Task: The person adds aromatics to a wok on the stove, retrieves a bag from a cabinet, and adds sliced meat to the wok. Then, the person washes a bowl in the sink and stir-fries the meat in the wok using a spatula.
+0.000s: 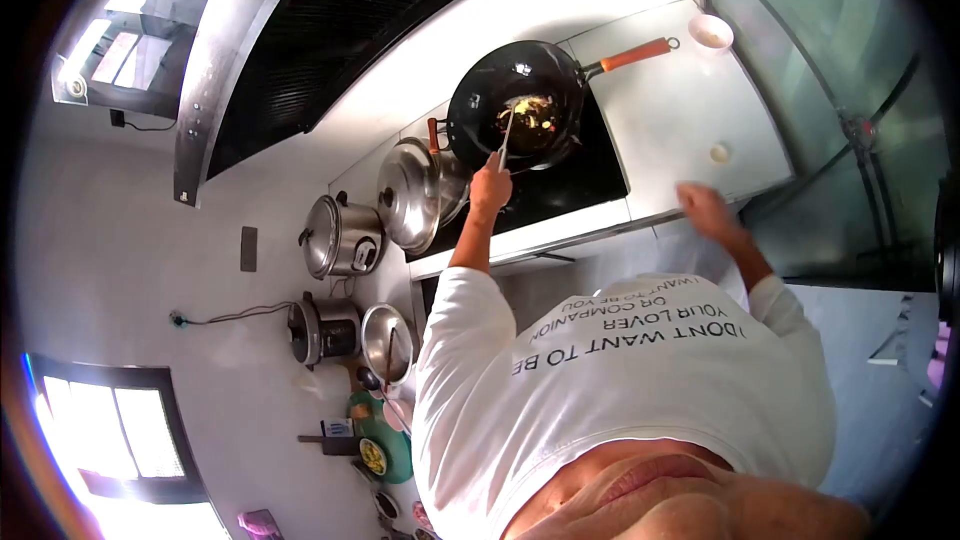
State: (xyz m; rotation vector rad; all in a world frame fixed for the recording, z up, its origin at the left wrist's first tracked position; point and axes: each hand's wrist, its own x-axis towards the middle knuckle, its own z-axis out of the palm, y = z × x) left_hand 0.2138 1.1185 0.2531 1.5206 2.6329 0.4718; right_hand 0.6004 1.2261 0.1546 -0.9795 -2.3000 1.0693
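A black wok [483,75] with an orange-red handle [640,53] sits on the dark cooktop [598,165]. Browned food with yellow pieces [535,112] lies in its bottom. My left hand [490,186] is closed around the thin, pale handle of a spatula [506,136], whose far end reaches into the food. To the right, my right hand [706,208] hovers near the front edge of the white counter [660,115], apart from the wok. Its fingers are smeared by motion. A small round pale item [720,152] stands on the counter beyond that hand.
A white bowl [710,32] stands at the counter's back right corner. Left of the wok are a lidded steel pot [408,195], two cookers [340,235], a steel basin [378,335] and a green tray [398,440]. A range hood [340,30] hangs above; glass [800,70] borders the right.
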